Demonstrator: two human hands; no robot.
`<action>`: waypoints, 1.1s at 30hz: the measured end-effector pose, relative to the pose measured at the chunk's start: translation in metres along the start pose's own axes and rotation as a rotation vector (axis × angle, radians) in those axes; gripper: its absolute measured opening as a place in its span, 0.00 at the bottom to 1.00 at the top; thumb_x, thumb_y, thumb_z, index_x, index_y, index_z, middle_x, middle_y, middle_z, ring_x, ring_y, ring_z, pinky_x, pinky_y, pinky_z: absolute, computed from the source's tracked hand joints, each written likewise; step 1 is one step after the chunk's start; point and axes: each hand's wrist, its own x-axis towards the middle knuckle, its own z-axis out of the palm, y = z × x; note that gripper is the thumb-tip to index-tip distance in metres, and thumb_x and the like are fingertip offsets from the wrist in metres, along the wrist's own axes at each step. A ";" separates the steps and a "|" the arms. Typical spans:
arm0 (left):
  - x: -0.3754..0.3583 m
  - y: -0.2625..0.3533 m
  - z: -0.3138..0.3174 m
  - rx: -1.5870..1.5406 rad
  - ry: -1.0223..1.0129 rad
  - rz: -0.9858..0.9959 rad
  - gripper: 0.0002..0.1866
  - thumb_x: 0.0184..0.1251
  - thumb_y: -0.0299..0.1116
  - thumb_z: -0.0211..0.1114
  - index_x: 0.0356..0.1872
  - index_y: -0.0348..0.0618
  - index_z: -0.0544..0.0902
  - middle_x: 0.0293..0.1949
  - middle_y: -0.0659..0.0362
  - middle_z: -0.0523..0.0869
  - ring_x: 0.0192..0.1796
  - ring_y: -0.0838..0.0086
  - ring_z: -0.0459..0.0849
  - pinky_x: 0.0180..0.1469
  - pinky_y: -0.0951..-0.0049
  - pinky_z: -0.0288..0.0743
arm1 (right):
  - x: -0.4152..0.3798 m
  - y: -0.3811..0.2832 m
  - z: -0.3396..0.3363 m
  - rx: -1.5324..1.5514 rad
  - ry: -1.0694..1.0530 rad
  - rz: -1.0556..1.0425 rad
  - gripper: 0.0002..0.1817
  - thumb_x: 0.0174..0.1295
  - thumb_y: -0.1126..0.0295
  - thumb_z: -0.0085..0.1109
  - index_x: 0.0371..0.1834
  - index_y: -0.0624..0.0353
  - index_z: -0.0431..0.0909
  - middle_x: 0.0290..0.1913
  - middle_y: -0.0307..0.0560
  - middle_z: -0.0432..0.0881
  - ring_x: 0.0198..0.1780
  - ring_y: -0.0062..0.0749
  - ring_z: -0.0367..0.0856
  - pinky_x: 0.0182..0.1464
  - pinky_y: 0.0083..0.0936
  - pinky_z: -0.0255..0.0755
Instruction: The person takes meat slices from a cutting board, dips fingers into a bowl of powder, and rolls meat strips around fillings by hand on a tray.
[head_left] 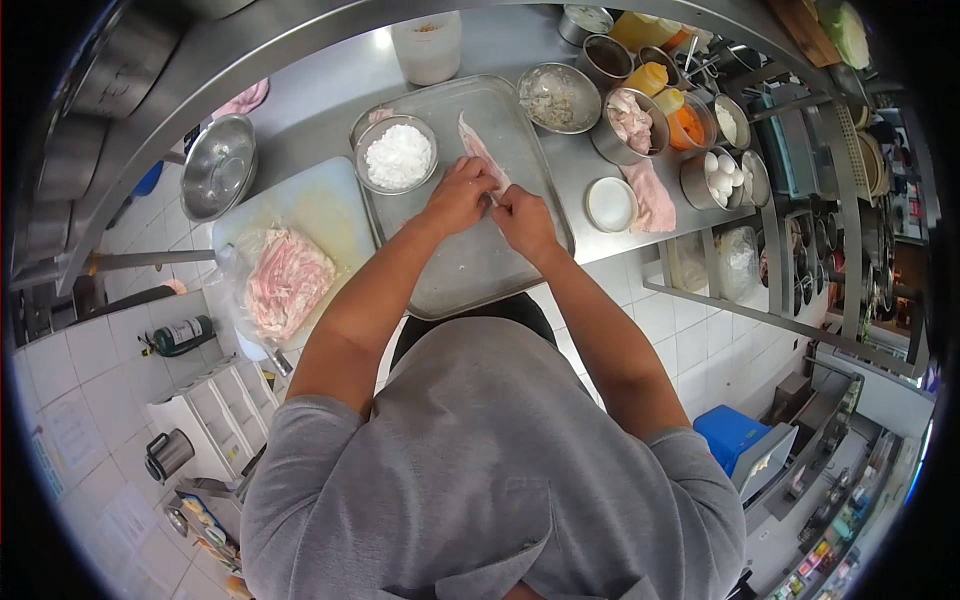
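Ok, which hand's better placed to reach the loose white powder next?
Probably the left hand: it's nearer the white powder in the round metal bowl; the right hand is farther off.

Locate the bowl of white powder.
In the head view, the bowl of white powder sits left of centre on the metal tray, near its upper-left corner, just beyond the left hand.

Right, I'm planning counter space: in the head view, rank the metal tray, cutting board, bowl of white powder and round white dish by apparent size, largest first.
1. Metal tray
2. Cutting board, partly covered by bagged meat
3. Bowl of white powder
4. Round white dish
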 end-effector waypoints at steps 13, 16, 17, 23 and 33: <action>0.040 -0.022 -0.006 0.031 -0.165 0.106 0.09 0.64 0.21 0.77 0.44 0.45 0.95 0.54 0.57 0.86 0.66 0.54 0.81 0.70 0.53 0.79 | -0.012 0.024 -0.002 -0.008 -0.011 -0.124 0.10 0.65 0.73 0.70 0.47 0.57 0.94 0.46 0.57 0.92 0.49 0.61 0.93 0.56 0.51 0.86; 0.050 -0.022 -0.005 0.079 -0.201 0.083 0.07 0.66 0.23 0.78 0.43 0.45 0.94 0.54 0.57 0.86 0.65 0.54 0.81 0.70 0.53 0.79 | -0.010 0.028 0.002 -0.021 0.052 -0.075 0.09 0.63 0.75 0.70 0.45 0.58 0.93 0.46 0.58 0.93 0.49 0.61 0.93 0.56 0.51 0.86; 0.054 -0.024 -0.006 0.091 -0.233 0.063 0.06 0.66 0.24 0.78 0.43 0.45 0.93 0.54 0.57 0.87 0.65 0.53 0.81 0.70 0.53 0.79 | -0.009 0.030 0.003 -0.008 0.079 -0.069 0.09 0.62 0.76 0.70 0.44 0.58 0.93 0.47 0.59 0.93 0.49 0.62 0.93 0.57 0.50 0.86; 0.068 -0.019 -0.004 0.165 -0.285 -0.050 0.10 0.66 0.29 0.80 0.46 0.45 0.92 0.56 0.55 0.87 0.64 0.51 0.82 0.68 0.51 0.80 | -0.012 0.046 -0.012 0.046 0.040 -0.086 0.13 0.63 0.79 0.67 0.48 0.58 0.94 0.49 0.62 0.92 0.54 0.65 0.92 0.62 0.54 0.86; -0.018 0.036 0.040 0.251 0.071 -0.005 0.23 0.81 0.33 0.70 0.73 0.40 0.85 0.80 0.45 0.80 0.85 0.48 0.74 0.86 0.40 0.67 | -0.042 0.046 -0.016 -0.066 0.069 -0.180 0.20 0.67 0.78 0.66 0.61 0.53 0.94 0.69 0.53 0.87 0.65 0.57 0.89 0.69 0.48 0.84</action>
